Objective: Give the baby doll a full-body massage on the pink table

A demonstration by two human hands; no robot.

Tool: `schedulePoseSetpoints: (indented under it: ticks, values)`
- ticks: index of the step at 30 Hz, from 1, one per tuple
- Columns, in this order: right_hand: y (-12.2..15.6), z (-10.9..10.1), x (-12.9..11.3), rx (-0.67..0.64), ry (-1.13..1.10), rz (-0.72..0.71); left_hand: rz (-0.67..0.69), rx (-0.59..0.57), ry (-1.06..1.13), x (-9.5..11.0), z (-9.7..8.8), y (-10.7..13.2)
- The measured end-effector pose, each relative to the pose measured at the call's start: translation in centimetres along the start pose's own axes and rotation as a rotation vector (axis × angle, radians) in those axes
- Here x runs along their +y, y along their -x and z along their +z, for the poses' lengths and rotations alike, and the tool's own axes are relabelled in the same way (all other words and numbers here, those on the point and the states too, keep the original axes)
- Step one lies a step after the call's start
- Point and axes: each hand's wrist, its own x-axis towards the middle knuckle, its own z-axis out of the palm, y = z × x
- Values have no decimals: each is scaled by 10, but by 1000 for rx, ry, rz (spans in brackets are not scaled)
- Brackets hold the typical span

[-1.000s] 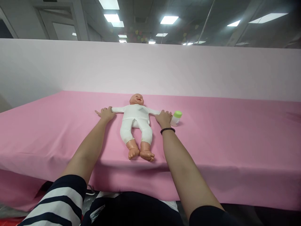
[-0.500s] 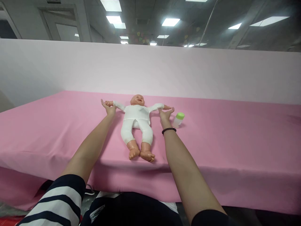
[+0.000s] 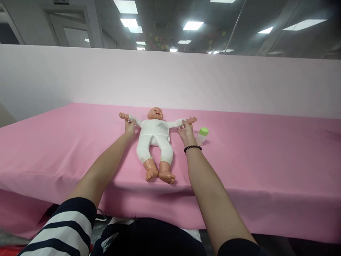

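A baby doll (image 3: 154,127) with a white cloth body lies on its back, both arms stretched out sideways and its feet toward me. My left hand (image 3: 129,128) is closed around the doll's arm on the left, just below its wrist. On the other side, my right hand (image 3: 188,133) grips the doll's other arm near the wrist, with some fingers showing below the sleeve. A dark beaded bracelet (image 3: 193,148) circles my right wrist. Close to that hand stands a small clear bottle with a green cap (image 3: 203,132), partly hidden by my wrist.
Pink cloth (image 3: 255,156) covers the wide table and hangs over its front edge. Behind it rises a low white wall (image 3: 170,80), with glass above that reflects ceiling lights. My body is close to the table's front.
Both hands have moved inward along the doll's arms. Their raised thumbs have come down, and the fingers have closed at the doll's wrists. The doll's body and the bottle stay in place.
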Motion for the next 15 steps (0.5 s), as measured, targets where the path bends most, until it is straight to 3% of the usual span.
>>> schedulePoseSetpoints:
  ticks: [3, 5, 7, 10, 15]
  values:
    - [7, 1, -5, -166, 202, -134, 257, -213, -168, 0, 3, 9]
    - [15, 5, -7, -355, 343, -193, 383, -419, -303, 0, 5, 15]
    - [24, 9, -9, -579, 499, -183, 456, -553, -414, 1, 7, 20]
    - [33, 14, -8, -767, 678, -136, 501, -589, -498, 3, 7, 24]
    - [34, 12, -3, -780, 540, -107, 493, -583, -439, 0, 6, 24]
